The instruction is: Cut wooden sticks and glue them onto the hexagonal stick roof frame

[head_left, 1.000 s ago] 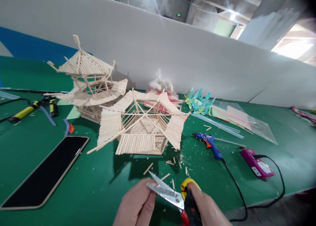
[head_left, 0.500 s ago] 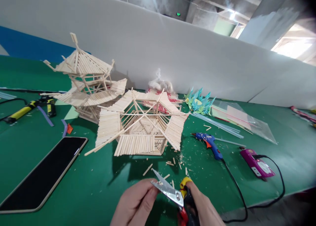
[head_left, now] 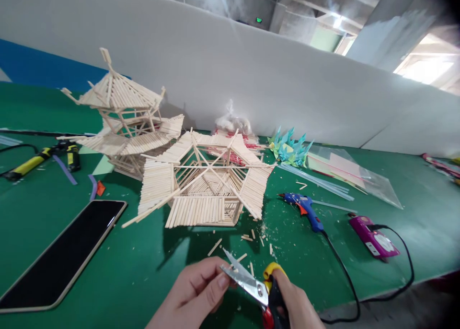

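My right hand (head_left: 293,305) grips the yellow-and-black handles of a pair of scissors (head_left: 247,278) low in the view, its blades slightly apart and pointing up-left. My left hand (head_left: 196,293) sits right beside the blades with thumb and fingers pinched at the blade tips; what they pinch is too small to make out. Just beyond lies a stick-built roof frame (head_left: 203,182) on the green table (head_left: 143,271), with short cut stick pieces (head_left: 247,237) scattered in front of it.
A stick pagoda (head_left: 120,113) stands behind-left. A dark phone (head_left: 63,252) lies at left, a blue glue gun (head_left: 305,209) with black cord and a magenta device (head_left: 373,237) at right. Teal paper shapes (head_left: 289,146), clear glue sticks and a plastic bag lie by the white wall.
My left hand shifted slightly and its fingers curled into a pinch at the scissor blades. The scissors stayed in nearly the same place. The view drifted a little.
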{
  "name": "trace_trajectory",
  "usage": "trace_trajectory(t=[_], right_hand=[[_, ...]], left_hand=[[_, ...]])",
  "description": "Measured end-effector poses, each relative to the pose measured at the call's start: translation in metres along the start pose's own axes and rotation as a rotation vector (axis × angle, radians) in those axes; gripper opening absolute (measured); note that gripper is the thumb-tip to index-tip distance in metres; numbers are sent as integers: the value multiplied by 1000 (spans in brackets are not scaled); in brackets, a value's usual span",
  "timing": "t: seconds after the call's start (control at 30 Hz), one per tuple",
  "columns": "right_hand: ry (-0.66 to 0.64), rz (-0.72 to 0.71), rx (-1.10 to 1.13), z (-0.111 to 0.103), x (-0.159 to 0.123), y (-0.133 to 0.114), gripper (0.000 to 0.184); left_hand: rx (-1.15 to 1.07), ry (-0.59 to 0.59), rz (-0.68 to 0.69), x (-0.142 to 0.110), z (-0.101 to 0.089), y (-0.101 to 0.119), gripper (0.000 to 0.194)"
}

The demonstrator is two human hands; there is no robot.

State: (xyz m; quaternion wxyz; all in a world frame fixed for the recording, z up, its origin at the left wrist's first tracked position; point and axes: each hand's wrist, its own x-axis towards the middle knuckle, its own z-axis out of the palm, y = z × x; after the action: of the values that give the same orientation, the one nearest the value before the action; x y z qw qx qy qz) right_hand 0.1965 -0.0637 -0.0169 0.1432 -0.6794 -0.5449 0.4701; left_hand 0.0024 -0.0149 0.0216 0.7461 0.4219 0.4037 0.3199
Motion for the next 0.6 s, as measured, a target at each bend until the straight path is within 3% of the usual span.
trace_trajectory(t=[0.1, 0.17, 0.43, 0.6], right_hand=[[5, -5, -23, 1, -1, 2, 36], [15, -50, -36, 0, -2, 2, 35], [79, -148, -72, -4, -6, -6, 29], [44, -114, -38, -2, -3, -2, 35]], left_hand=[[32, 74, 58, 0, 5, -1, 21], [-5, 63, 62, 1, 6, -2, 24], [-388, -215, -97, 7, -4, -11, 21], [-394, -257, -133, 7, -6, -10, 20]])
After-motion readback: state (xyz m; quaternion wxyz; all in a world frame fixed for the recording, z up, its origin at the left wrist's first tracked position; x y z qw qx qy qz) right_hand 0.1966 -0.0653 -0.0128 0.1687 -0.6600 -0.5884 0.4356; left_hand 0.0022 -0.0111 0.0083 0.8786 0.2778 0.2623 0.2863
